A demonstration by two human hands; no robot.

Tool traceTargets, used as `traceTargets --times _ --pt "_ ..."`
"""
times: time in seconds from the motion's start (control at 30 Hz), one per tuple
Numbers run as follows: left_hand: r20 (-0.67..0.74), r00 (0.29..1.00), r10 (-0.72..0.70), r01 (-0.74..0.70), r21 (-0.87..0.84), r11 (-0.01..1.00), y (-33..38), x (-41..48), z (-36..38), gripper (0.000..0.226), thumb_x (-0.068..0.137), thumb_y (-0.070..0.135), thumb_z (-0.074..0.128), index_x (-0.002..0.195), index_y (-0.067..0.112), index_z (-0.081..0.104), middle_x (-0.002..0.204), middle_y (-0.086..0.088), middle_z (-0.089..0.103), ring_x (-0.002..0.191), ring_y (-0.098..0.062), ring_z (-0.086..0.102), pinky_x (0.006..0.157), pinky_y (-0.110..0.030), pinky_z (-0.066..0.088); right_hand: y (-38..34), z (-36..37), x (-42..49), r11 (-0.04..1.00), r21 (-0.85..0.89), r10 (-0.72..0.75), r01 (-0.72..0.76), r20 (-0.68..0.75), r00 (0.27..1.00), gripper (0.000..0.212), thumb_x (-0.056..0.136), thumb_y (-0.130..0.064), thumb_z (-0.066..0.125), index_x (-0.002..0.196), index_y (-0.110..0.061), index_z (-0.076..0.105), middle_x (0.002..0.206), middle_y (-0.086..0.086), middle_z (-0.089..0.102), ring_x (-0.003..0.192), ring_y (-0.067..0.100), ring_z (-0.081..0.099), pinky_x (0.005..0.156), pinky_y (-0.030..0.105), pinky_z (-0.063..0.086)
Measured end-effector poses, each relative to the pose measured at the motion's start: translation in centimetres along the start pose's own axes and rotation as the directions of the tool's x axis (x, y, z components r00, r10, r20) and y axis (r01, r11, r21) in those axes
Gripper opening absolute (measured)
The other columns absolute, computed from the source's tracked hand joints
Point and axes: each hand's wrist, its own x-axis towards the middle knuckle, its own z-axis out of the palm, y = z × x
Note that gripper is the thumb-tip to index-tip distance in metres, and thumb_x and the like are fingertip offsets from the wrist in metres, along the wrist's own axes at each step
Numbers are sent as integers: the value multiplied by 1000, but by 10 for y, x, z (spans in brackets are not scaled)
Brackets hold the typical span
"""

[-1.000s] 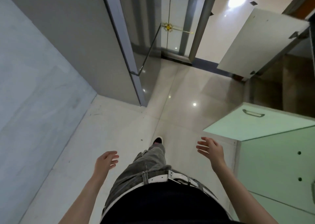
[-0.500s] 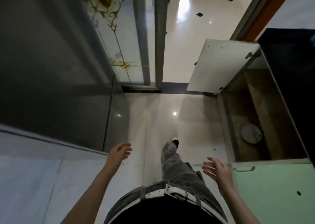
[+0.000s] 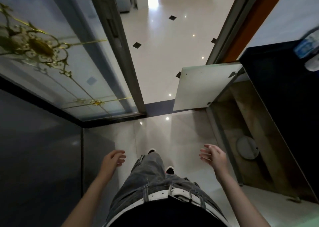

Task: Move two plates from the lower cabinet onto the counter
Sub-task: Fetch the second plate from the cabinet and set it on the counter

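Observation:
A pale round plate (image 3: pixel 247 147) lies on the brown floor of the open lower cabinet (image 3: pixel 241 105) at the right; whether a second plate sits under it I cannot tell. Above the cabinet runs the dark counter (image 3: pixel 279 92). My right hand (image 3: pixel 214 156) hovers with fingers apart, empty, a little left of the plate and outside the cabinet. My left hand (image 3: pixel 112 160) hangs over the tiled floor, fingers loosely curled and holding nothing.
The white cabinet door (image 3: pixel 205 86) swings out over the floor ahead. A plastic bottle (image 3: pixel 309 48) lies on the counter at far right. A glass sliding door (image 3: pixel 57 62) with gold ornament stands at the left, beside a dark appliance (image 3: pixel 39 157). A green door (image 3: pixel 293 214) shows at bottom right.
My view has turned right and moved forward, so the open cabinet and plate are nearer and larger. Both hands stay empty; the right hand has come closer to the cabinet opening.

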Motion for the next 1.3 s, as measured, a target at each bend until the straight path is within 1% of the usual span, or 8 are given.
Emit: traceTargets --times 0.3,0.57,0.67,0.77,0.93,1.1,1.2,1.3 --pt "339 940 38 -139 278 950 164 161 68 22 96 5 46 92 8 67 89 -15 68 79 -27 59 69 -31 46 -41 33 63 947 309 181 -91 -276 944 22 103 -9 42 103 -2 63 90 20 68 76 34 66 72 39 55" --pt "657 753 -15 -363 434 824 277 233 206 18 92 12 56 86 18 72 79 -2 74 76 -19 65 68 -29 49 -42 20 72 806 592 373 -17 -486 790 22 102 -8 44 107 0 64 90 18 70 77 33 68 75 38 57" --pt "746 665 -26 -465 441 767 283 232 282 21 92 10 54 90 16 73 77 5 76 70 -7 68 66 -18 52 -33 -1 82 757 652 429 33 -536 727 22 101 -7 44 106 0 64 88 18 70 74 31 68 72 36 58" --pt "793 603 -87 -465 438 769 264 228 362 21 93 6 51 89 11 71 81 -4 72 75 -17 65 70 -21 49 -16 -27 104 706 703 479 86 -562 674 21 100 -5 44 97 -5 65 87 17 69 72 30 67 68 32 59" --pt "865 482 -138 -513 406 756 189 242 491 24 96 5 49 88 16 69 83 -6 68 77 -19 62 70 -20 51 52 -77 181 656 729 496 196 -612 616 25 100 -2 40 110 5 62 93 23 66 79 37 65 65 28 61" --pt "895 441 -66 -541 324 776 74 300 614 18 94 -1 48 93 8 64 82 -7 62 76 -17 56 70 -22 47 163 -124 301 669 683 428 292 -676 600 19 101 0 40 106 4 58 99 26 65 84 40 65 83 42 57" --pt "906 416 -80 -524 310 793 -1 350 694 16 98 5 46 94 14 59 81 -1 58 74 -18 53 72 -29 45 239 -150 379 707 637 381 307 -709 594 18 101 3 41 110 2 57 93 22 65 73 27 71 77 37 58" --pt "910 406 -88 -488 297 821 -70 400 781 18 98 7 48 115 9 54 87 -1 58 74 -16 55 72 -30 47 313 -177 453 733 605 351 310 -727 590 22 102 0 42 119 2 56 91 19 66 72 24 70 72 33 58"
